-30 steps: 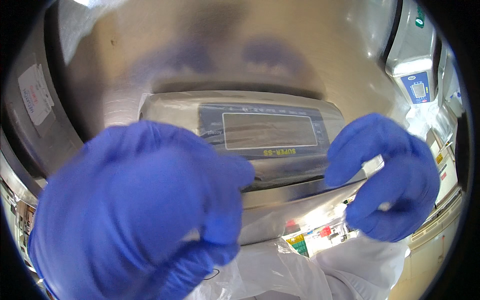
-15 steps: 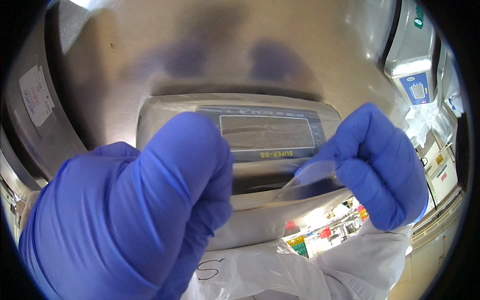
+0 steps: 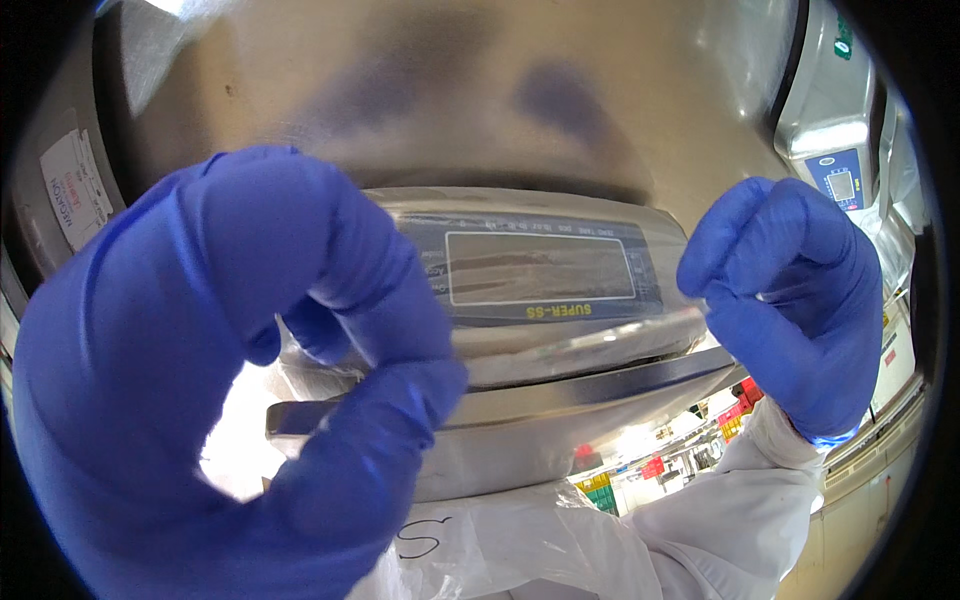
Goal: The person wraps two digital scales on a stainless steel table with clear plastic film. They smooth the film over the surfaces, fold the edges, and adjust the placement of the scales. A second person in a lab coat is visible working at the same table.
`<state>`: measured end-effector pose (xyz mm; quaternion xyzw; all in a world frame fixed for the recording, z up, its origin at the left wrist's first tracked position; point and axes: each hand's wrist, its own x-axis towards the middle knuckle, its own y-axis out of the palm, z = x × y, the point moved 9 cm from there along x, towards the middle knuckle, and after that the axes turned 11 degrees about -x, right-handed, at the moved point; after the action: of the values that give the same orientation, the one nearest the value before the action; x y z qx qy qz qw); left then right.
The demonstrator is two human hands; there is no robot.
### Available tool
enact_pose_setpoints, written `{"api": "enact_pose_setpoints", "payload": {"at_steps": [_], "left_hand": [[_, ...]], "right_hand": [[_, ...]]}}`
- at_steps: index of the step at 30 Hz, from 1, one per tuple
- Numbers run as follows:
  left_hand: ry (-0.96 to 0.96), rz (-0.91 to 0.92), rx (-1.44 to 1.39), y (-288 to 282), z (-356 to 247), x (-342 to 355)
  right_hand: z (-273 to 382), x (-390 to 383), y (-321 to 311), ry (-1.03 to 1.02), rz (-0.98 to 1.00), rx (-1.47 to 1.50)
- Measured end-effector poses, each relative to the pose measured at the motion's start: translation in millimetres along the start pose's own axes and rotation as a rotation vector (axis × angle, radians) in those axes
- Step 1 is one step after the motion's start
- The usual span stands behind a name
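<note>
A scale's display unit (image 3: pixel 540 268), dark with a pale-framed screen, lies upside down to me between my gloved hands. Clear plastic film (image 3: pixel 600 345) covers it, and a shiny edge runs between my fingertips along its near side. My left hand (image 3: pixel 300 330), in a blue glove, curls into a ring at the left, thumb and finger pinched at the film's left end. At the right, my right hand (image 3: pixel 790 290), also gloved in blue, pinches the film's other end. The film inside both pinches is mostly hidden by the fingers.
A broad metal surface (image 3: pixel 560 80) spreads beyond the display. Another scale (image 3: pixel 835 180) with a blue panel stands at the right. A metal housing with a white label (image 3: pixel 75 190) is at the left. Marked clear plastic (image 3: pixel 480 545) lies near my body.
My left hand has risen and opened into a ring, still pinching. My right hand has moved slightly right and up. The film has shifted from a loose fold to a straighter edge.
</note>
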<state>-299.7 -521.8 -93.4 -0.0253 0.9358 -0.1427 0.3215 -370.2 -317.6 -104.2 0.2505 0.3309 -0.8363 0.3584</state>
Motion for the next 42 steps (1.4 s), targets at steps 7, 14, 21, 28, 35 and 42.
{"api": "enact_pose_setpoints", "payload": {"at_steps": [7,14,21,28,35,42], "left_hand": [[-0.029,0.206,0.003,11,13,9],[-0.041,0.184,0.128,20,17,5],[-0.120,0.193,-0.071,19,14,10],[-0.008,0.108,-0.373,25,29,4],[-0.124,0.139,-0.400,32,18,7],[0.004,0.134,-0.352,27,33,0]], "right_hand": [[3,6,10,-0.021,-0.010,0.128],[-2,13,25,-0.028,0.131,0.192],[4,14,19,0.053,0.022,0.396],[7,4,12,-0.364,0.084,0.113],[8,-1,21,-0.365,0.152,0.038],[6,-10,24,-0.468,0.293,-0.049]]}}
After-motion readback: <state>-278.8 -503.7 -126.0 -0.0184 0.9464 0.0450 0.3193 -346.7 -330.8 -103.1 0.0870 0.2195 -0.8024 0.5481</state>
